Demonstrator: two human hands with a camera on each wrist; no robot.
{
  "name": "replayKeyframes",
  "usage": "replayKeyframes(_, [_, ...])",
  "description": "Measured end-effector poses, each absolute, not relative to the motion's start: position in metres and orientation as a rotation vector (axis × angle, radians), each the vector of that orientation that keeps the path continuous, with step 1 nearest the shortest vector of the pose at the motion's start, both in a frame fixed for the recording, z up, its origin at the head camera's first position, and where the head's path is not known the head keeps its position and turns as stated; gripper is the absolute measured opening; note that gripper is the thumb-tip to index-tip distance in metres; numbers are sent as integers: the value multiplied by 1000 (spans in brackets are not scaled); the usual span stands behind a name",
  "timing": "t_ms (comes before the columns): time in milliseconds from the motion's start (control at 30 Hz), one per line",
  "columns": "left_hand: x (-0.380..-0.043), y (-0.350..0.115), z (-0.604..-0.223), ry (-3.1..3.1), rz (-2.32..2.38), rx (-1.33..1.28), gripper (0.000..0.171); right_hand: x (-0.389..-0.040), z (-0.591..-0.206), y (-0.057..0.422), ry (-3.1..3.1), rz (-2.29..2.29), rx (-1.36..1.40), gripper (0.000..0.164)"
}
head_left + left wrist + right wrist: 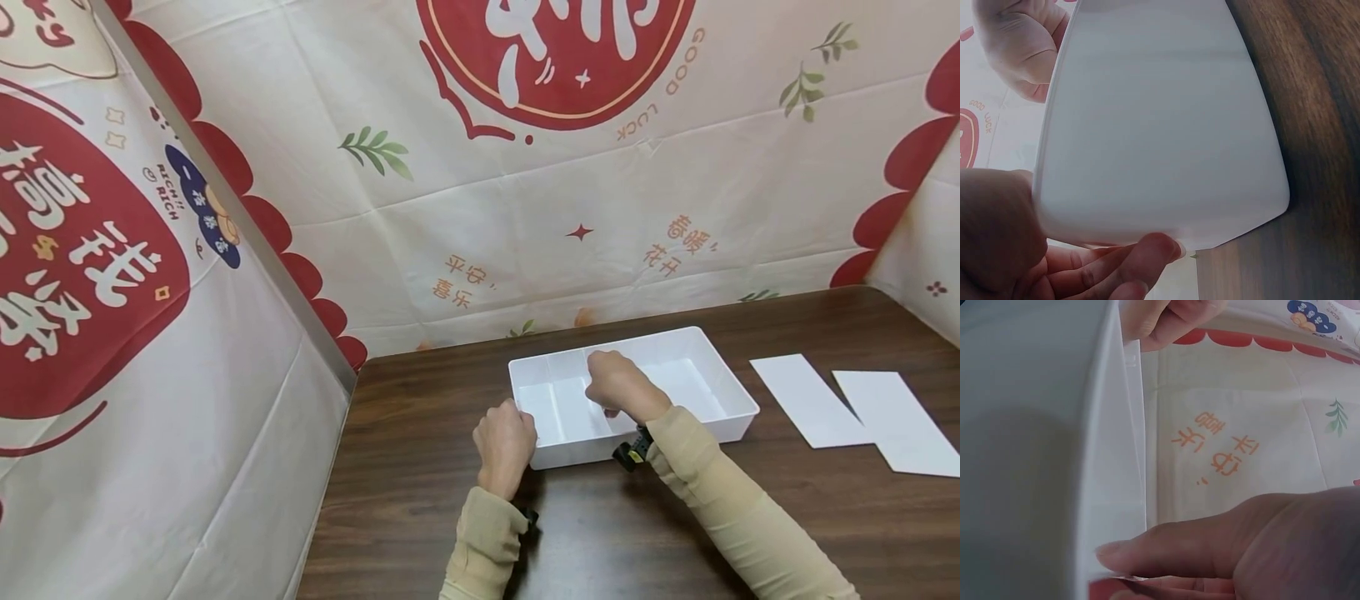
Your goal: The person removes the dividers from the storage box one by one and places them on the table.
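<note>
A white rectangular plastic box (690, 387) stands on the table, its open top facing up. My left hand (506, 442) grips its left end near the front corner. In the left wrist view, the fingers (1147, 256) of that hand bend against the end wall, and the box's long outer side fills the middle. Over the box's interior, my right hand (626, 385) pinches what looks like a thin white divider (602, 422) standing crosswise. The thumb (1166, 550) lies against white plastic in the right wrist view; the fingertips are mostly hidden.
Two flat white panels (810, 400) (896, 421) lie to the right of the box, their edges meeting. The brown wooden table (420, 500) extends left and in front. Printed cloth walls (465, 225) stand behind the table and along its left side.
</note>
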State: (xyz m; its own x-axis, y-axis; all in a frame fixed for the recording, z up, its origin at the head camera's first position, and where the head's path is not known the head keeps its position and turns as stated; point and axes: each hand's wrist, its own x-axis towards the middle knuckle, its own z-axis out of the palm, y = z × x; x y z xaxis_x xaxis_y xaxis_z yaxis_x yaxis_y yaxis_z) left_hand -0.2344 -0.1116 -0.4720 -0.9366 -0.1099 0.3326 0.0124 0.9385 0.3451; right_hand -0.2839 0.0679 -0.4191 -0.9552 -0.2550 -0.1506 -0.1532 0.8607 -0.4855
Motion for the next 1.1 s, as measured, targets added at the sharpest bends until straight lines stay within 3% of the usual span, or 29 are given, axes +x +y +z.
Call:
replayKeyframes(433, [-234, -111, -471, -2760, -504, 88, 28, -287, -419, 65, 2818, -688, -263, 12])
replayKeyframes(767, [-235, -107, -471, -2759, -480, 137, 29, -286, -412, 67, 2840, -655, -293, 9])
replayKeyframes(1100, [-233, -107, -472, -2732, -481, 121, 29, -285, -409, 66, 2854, -682, -297, 19])
